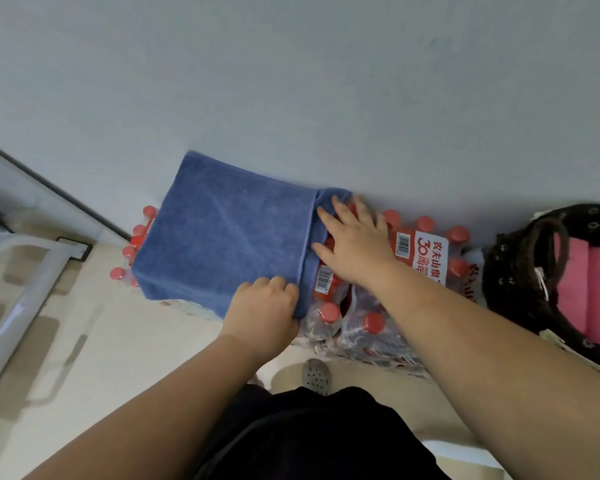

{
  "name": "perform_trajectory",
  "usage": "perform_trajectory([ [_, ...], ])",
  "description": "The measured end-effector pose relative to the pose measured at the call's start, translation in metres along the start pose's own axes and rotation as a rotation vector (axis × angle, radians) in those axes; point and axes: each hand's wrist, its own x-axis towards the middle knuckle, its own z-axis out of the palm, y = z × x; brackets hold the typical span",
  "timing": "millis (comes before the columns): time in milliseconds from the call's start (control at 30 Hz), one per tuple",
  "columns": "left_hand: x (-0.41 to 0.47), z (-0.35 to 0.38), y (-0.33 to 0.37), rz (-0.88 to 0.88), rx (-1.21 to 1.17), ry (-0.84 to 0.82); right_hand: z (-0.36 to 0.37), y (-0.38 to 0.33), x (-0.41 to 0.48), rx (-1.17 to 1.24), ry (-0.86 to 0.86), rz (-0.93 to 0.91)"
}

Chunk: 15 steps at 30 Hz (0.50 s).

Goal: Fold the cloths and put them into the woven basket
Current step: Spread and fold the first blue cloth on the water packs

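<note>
Blue cloth (229, 233) spread over red-capped bottle packs (426, 251), centre frame.
The left grip (264, 306) curls round its lower right corner; the right grip (354, 244), fingers wide and straight, lies on the packs beside it, fingertips touching the upper right corner. Far right, the woven basket (520, 271) holds a pink cloth (572, 285).

The cloth (229, 233) lies on bottle packs (426, 251) that stand on the floor (118, 341) against the wall (291, 81) at 12 o'clock. The woven basket (513, 271) sits at 3 o'clock of the packs, with a second cloth (575, 282) in it. The left hand (262, 306) grips the cloth's 5 o'clock corner, and the right hand (354, 244) rests flat at its 3 o'clock edge.
</note>
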Motion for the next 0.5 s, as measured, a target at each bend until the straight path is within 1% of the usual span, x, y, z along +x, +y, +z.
perform_trajectory([
  [133,0.001,-0.003,0.007,0.035,-0.009,-0.060,-0.001,0.003,-0.005,-0.006,-0.025,-0.011],
  [233,-0.005,-0.004,0.007,-0.037,-0.090,-0.053,-0.003,0.006,-0.013,-0.002,-0.022,-0.014],
  [300,-0.009,-0.005,0.006,-0.072,-0.126,-0.065,-0.006,0.008,-0.017,0.024,0.062,-0.013],
  [367,-0.012,-0.007,0.004,-0.103,-0.173,-0.094,-0.009,0.005,-0.016,0.079,0.175,-0.058],
  [400,-0.013,-0.008,0.003,-0.115,-0.188,-0.105,-0.010,0.001,-0.014,0.115,0.198,-0.083],
  [433,-0.014,-0.009,0.001,-0.127,-0.204,-0.111,-0.012,-0.004,-0.012,0.155,0.192,-0.093],
  [500,-0.016,-0.009,-0.001,-0.149,-0.243,-0.112,-0.015,-0.015,-0.005,0.227,0.137,-0.048],
])
